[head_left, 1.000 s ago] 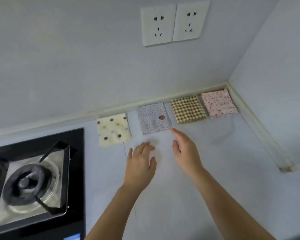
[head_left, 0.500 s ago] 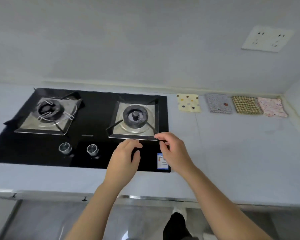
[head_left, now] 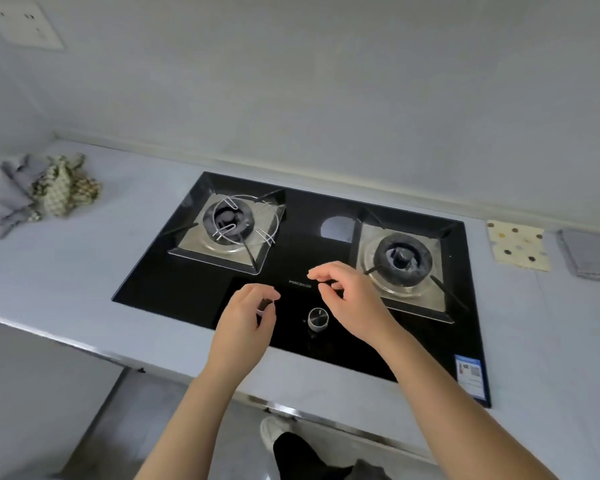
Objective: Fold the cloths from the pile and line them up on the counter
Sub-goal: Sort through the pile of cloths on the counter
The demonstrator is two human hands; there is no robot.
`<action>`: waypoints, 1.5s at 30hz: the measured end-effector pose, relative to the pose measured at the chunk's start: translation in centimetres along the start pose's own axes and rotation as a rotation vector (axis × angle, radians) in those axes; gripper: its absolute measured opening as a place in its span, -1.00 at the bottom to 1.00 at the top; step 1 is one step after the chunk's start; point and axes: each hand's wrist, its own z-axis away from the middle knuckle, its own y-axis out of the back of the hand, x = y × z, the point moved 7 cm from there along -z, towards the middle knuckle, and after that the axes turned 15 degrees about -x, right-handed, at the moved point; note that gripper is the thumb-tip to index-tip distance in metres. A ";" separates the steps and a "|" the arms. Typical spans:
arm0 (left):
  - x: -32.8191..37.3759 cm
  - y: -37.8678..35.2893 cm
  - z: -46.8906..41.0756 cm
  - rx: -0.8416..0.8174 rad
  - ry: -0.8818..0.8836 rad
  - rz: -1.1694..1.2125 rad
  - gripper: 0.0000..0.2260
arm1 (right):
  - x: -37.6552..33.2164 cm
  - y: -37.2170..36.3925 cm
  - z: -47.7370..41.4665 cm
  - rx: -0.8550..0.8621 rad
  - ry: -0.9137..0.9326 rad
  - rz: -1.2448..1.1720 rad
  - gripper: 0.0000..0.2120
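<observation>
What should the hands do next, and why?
Probably reach left to the crumpled pile and pick up one cloth. The left hand and right hand hang empty over the stove, the pile is not yet folded, and the dotted cloth lies folded on the right, so the row needs its next piece.

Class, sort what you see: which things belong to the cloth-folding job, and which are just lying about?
Belongs: cloth pile; folded spotted cloth; folded grey cloth; counter; left hand; right hand, both empty.
Just there: gas hob; knob; wall socket.
</observation>
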 end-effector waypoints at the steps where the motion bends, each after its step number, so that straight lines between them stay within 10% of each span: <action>1: -1.1 1.1 -0.5 0.009 0.023 -0.005 -0.82 | -0.2 -0.7 -1.5 -0.027 0.000 -0.002 -0.75; 17: -30.6 25.3 -7.3 0.022 0.239 -0.105 -0.84 | -13.2 -22.2 -32.8 -0.368 0.009 0.149 -0.71; 33: -53.4 36.2 -18.0 0.165 0.383 -0.052 -0.75 | -15.9 -38.2 -54.0 0.042 -0.160 -0.238 -0.63; 45: -54.4 35.8 -15.8 0.409 -0.110 0.488 -0.83 | -15.6 -41.5 -51.1 0.162 0.047 -0.174 -0.68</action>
